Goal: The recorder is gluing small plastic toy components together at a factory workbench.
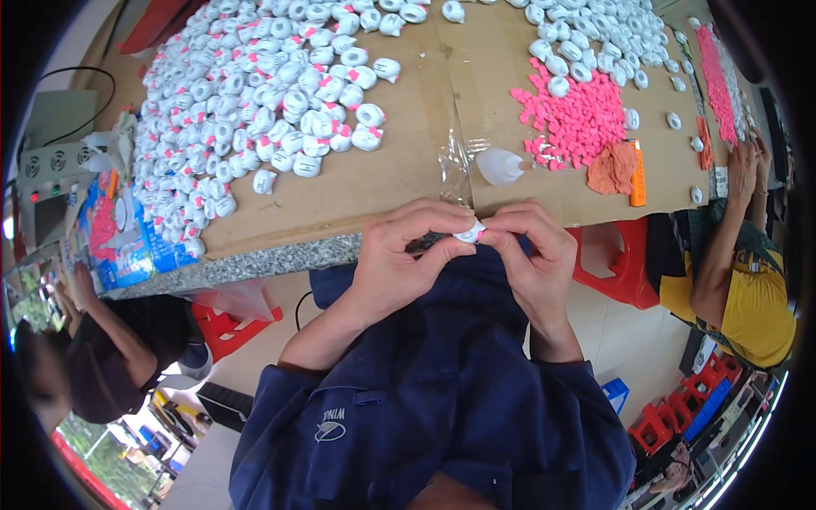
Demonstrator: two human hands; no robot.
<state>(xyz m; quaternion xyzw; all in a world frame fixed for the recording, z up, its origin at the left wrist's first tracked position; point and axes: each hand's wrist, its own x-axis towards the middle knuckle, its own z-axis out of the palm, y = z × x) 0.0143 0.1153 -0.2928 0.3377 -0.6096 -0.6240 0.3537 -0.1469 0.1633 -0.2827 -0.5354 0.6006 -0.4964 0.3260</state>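
Okay, we could drop the small white piece [467, 233] if a squeeze goes off-centre, since only fingertips [460, 246] bear on it; left hand [391, 257] pinches it from 9 o'clock, right hand [542, 257] its pink end [480, 235] from 3. Beyond, we've a white bottle [497, 167] at 1, pink bits [580, 119] behind, white heap [255, 93] at 10.

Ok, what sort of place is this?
Probably an assembly workshop: masses of small white pieces and a heap of pink parts lie on cardboard, with a person in yellow on the right and another in dark clothing on the left.
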